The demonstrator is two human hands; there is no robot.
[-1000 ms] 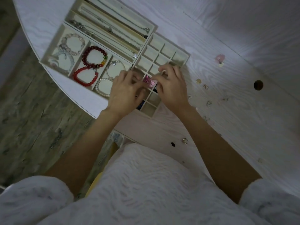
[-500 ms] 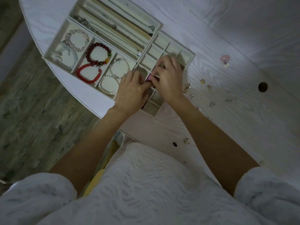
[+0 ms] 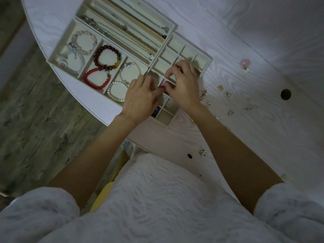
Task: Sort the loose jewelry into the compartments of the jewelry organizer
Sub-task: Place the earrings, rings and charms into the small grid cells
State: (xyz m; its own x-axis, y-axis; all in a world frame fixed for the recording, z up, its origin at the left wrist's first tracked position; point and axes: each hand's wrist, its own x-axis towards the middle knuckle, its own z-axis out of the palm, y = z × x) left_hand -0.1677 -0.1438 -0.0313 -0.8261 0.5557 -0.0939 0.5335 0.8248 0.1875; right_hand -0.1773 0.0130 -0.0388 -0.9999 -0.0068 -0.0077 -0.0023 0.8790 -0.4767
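- A small pink piece (image 3: 163,84) sits between the fingertips of both hands, just above the small square compartments of the organizer (image 3: 203,59), near the middle of that grid.
- The right hand (image 3: 182,88) has its thumb and forefinger curled together at the pink piece and seems to pinch it; the left hand (image 3: 140,100) reaches in with bent fingers that touch the same piece, but whether it truly grips it or only steadies it cannot be told.
- To do this step well, the person would likely lower the piece straight into one free square and let go only once it rests on the floor of that square, so that it does not tip over a divider into the next one.
- It would help to keep the left hand's fingers out of the neighbouring squares, where a dark blue item (image 3: 156,109) already lies.
- Bracelets (image 3: 107,57) fill the wider compartments to the left, and chains (image 3: 140,35) lie in the long ones beyond.
- Loose earrings and rings (image 3: 204,96) lie scattered on the table (image 3: 263,137) just right of the organizer, with one ring (image 3: 203,152) nearer the person.
- The hands hide several squares, so which are free there is unknown; the pink piece is too small to name, and the dim light blurs the scattered items.
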